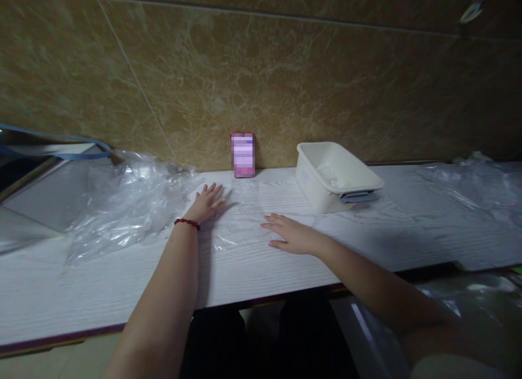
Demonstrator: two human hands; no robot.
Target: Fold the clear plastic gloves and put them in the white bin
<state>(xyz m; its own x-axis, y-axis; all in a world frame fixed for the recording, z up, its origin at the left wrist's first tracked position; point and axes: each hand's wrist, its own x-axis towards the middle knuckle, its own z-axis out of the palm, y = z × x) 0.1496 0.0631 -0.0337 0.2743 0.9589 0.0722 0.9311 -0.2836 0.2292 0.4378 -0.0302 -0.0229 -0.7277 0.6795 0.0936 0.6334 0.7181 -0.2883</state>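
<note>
A clear plastic bag (240, 218) lies flat on the white wood-grain table, between my two hands. My left hand (206, 202), with a red cord bracelet at the wrist, rests at the bag's left side with its fingers spread. On the right, my right hand (291, 235) lies palm down near the bag's right edge, fingers stretched out. Neither hand grips anything. Just beyond the bag a phone (243, 156) leans upright against the wall, its screen blurred out.
A white plastic bin (314, 191) with a grey latch stands right of the phone, some clear plastic inside. Crumpled clear bags (138, 199) lie at the left, beside an open box (36, 199). More clear plastic (481, 183) lies far right. A tiled wall (253, 69) bounds the table's back.
</note>
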